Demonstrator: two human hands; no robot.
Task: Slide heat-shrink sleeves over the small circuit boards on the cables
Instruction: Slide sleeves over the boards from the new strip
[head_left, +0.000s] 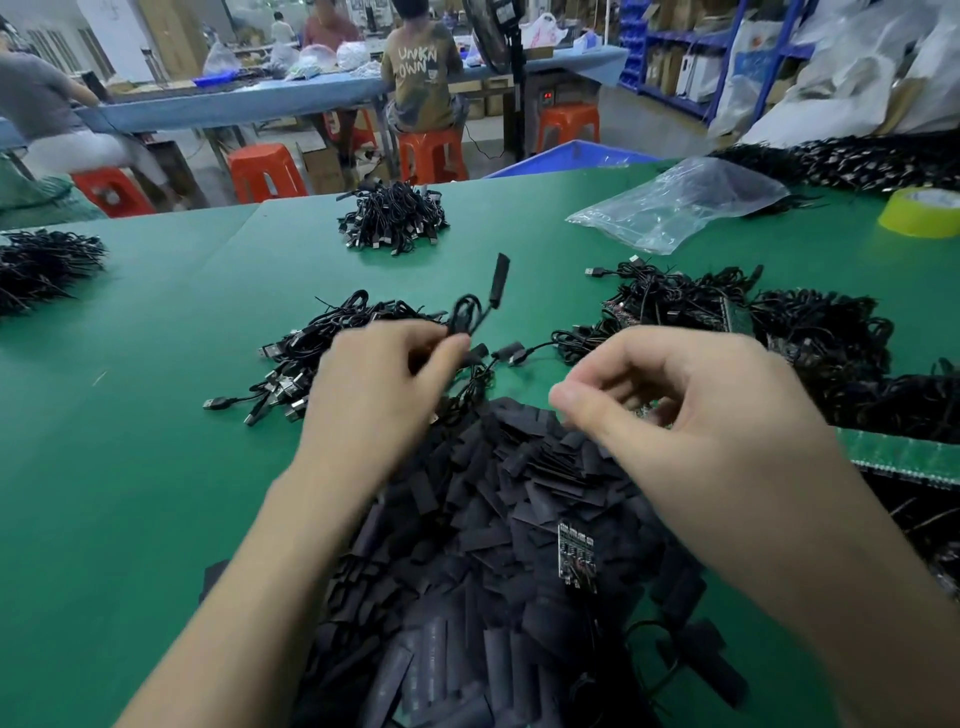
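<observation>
The left hand (384, 384) has its grip closed on a thin black cable (470, 317), pinched between thumb and fingers. The cable loops up above the knuckles and ends in a black sleeved piece (500, 283) that stands tilted in the air, above the green tabletop (156, 467). The right hand (691, 405) hovers just beside the left, fingers curled and thumb brought near the forefinger. The view is blurred there, so whether this grip holds anything cannot be told. Beneath both wrists lies a broad heap of flat black heat-shrink sleeves (467, 545), and on it, near the right forearm, a small bare circuit board (575, 553) lies face up. Behind the left hand spreads a heap of black cables with USB plugs (291, 358); behind the right hand lies a second tangle of cables (727, 312). Farther back on the tabletop sit a smaller cable bundle (395, 218), a clear plastic bag (675, 208) and — at the right edge — a yellow tape roll (922, 213).
</observation>
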